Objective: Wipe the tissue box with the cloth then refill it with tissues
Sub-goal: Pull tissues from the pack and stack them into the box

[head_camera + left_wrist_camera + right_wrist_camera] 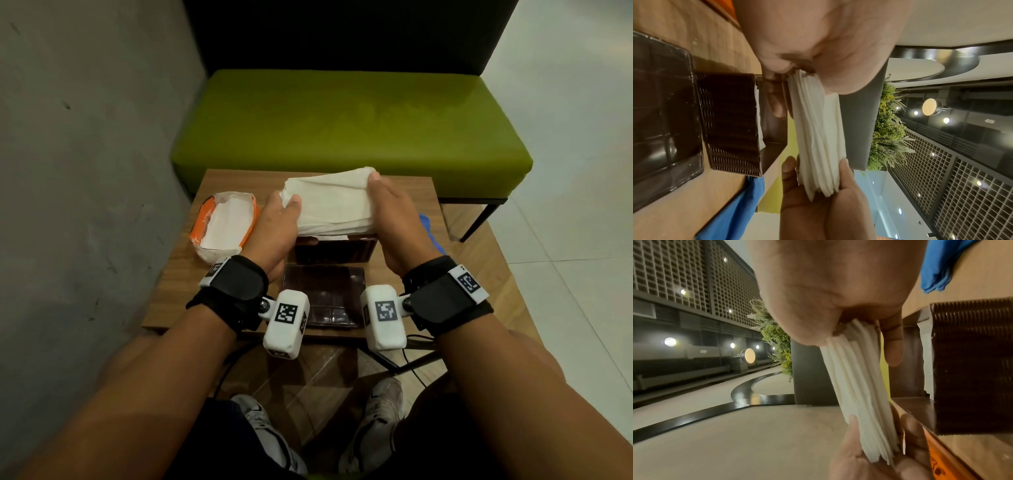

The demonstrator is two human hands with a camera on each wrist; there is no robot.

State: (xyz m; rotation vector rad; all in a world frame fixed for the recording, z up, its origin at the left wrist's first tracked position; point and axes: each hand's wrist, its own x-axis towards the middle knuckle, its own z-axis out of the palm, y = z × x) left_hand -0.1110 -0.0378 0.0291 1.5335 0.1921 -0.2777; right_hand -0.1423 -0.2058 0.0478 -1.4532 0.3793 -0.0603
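1. The left hand (274, 222) and the right hand (390, 219) each grip one end of a thick stack of white paper tissues (329, 205). On both hands the thumb is on top and the fingers are curled underneath, so the stack is pinched tight at both ends.
2. The wrist views show the stack from the side, with many thin sheets pressed together and a little fanned out between the two hands (818, 138).
3. The stack is up in the air, just above the open dark brown woven tissue box (337, 248). It is not touching the box.
4. There is open space between the bottom of the stack and the top edge of the box.
5. Inside the box, a few white sheets (926, 360) stand against one wall. The rest of the inside looks dark.
6. The dark brown shiny flat lid (325, 296) lies on the table just in front of the box, nearer the person.
7. To the left sits an orange and white plastic tissue pack (224, 222), torn open, with white tissues still in it.
8. The blue cloth (432, 233) lies at the right edge of the small wooden table (404, 181), partly hidden behind the right hand.
9. A green padded bench (349, 126) stands just behind the table.
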